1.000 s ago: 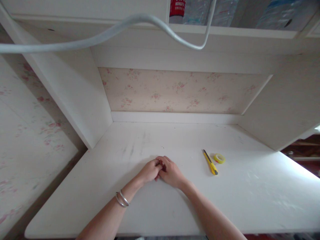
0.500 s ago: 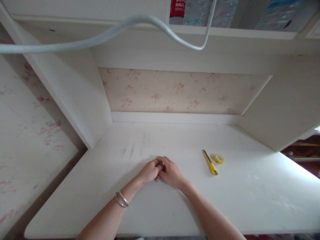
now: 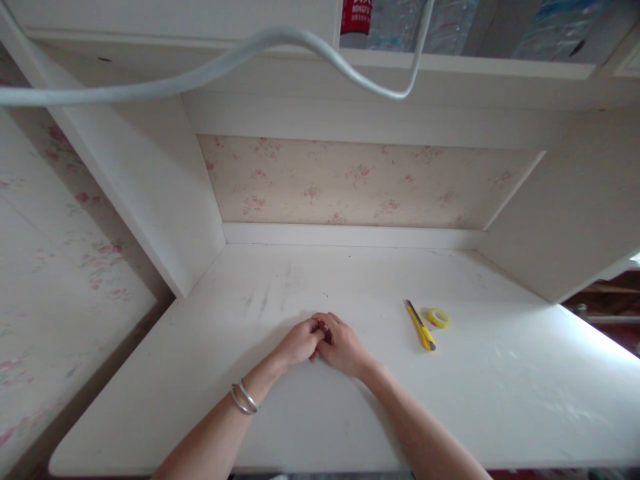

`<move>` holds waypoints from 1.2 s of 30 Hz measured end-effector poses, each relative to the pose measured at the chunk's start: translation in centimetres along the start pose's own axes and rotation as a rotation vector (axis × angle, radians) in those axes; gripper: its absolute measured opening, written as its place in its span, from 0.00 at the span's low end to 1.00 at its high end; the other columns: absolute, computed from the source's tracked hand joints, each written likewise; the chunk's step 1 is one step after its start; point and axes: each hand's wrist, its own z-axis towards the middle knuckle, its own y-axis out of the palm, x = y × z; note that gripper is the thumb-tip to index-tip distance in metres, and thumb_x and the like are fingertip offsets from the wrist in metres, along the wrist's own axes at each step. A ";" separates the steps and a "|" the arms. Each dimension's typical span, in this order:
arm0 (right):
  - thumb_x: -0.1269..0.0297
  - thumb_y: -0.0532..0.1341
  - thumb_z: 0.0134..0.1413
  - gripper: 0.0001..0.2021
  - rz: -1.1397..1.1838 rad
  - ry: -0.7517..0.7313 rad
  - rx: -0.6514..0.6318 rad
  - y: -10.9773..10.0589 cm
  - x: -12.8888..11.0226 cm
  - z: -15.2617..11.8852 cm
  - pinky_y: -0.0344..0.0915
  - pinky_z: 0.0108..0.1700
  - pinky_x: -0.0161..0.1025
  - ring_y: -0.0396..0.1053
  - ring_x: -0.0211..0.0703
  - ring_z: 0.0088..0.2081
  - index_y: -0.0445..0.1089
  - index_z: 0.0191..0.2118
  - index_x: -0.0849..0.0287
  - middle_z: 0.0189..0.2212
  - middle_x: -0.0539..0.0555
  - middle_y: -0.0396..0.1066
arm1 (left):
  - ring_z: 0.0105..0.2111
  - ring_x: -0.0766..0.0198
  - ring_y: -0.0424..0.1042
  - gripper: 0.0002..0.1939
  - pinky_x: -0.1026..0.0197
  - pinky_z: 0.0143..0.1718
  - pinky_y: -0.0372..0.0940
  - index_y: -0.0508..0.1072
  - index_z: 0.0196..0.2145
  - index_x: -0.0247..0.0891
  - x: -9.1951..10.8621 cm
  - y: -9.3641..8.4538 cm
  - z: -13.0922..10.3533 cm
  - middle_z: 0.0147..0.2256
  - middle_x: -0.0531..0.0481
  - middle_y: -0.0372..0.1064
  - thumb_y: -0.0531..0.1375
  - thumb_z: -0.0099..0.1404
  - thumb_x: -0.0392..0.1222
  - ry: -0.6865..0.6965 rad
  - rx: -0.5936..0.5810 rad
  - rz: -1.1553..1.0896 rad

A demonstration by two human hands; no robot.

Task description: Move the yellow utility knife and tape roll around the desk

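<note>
My left hand and my right hand are clasped together on the white desk, fingers curled round each other. Whether anything small is hidden between them I cannot make out. Two silver bangles circle the left wrist. To the right of my hands lies a yellow utility knife, slanted, with its blade end pointing away from me. Just beyond its right side a roll of yellow tape rests flat. Neither hand touches the knife or the tape.
Overhead, a white cable crosses the view in front of a shelf with plastic bottles and a red-labelled item. White side panels flank the desk, and floral wallpaper covers the back.
</note>
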 end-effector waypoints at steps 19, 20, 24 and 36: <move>0.79 0.54 0.39 0.25 -0.009 -0.012 0.008 0.0 -0.1 -0.1 0.59 0.39 0.34 0.63 0.38 0.37 0.62 0.46 0.54 0.38 0.51 0.65 | 0.15 0.70 0.60 0.12 0.69 0.14 0.53 0.66 0.32 0.35 -0.3 0.0 0.0 0.19 0.55 0.60 0.49 0.60 0.44 -0.015 -0.012 -0.007; 0.79 0.54 0.39 0.25 -0.009 -0.014 0.009 -0.1 -0.1 -0.1 0.59 0.39 0.34 0.63 0.38 0.37 0.62 0.47 0.54 0.38 0.51 0.65 | 0.15 0.70 0.60 0.11 0.69 0.14 0.53 0.66 0.32 0.35 -0.3 0.0 0.0 0.18 0.55 0.59 0.49 0.60 0.44 -0.015 -0.009 -0.005; 0.79 0.54 0.39 0.25 -0.007 -0.011 0.003 -0.1 -0.2 -0.1 0.59 0.39 0.34 0.63 0.38 0.36 0.62 0.46 0.54 0.38 0.51 0.65 | 0.15 0.71 0.60 0.11 0.69 0.14 0.53 0.66 0.31 0.35 -0.3 -0.1 0.0 0.18 0.56 0.60 0.48 0.60 0.43 -0.005 -0.005 0.003; 0.79 0.54 0.39 0.25 -0.008 -0.007 0.003 -0.1 -0.3 -0.2 0.59 0.40 0.36 0.63 0.39 0.37 0.62 0.47 0.54 0.38 0.52 0.65 | 0.14 0.71 0.59 0.10 0.69 0.15 0.52 0.66 0.30 0.35 0.1 -0.1 -0.2 0.17 0.56 0.59 0.48 0.60 0.42 -0.026 -0.004 0.005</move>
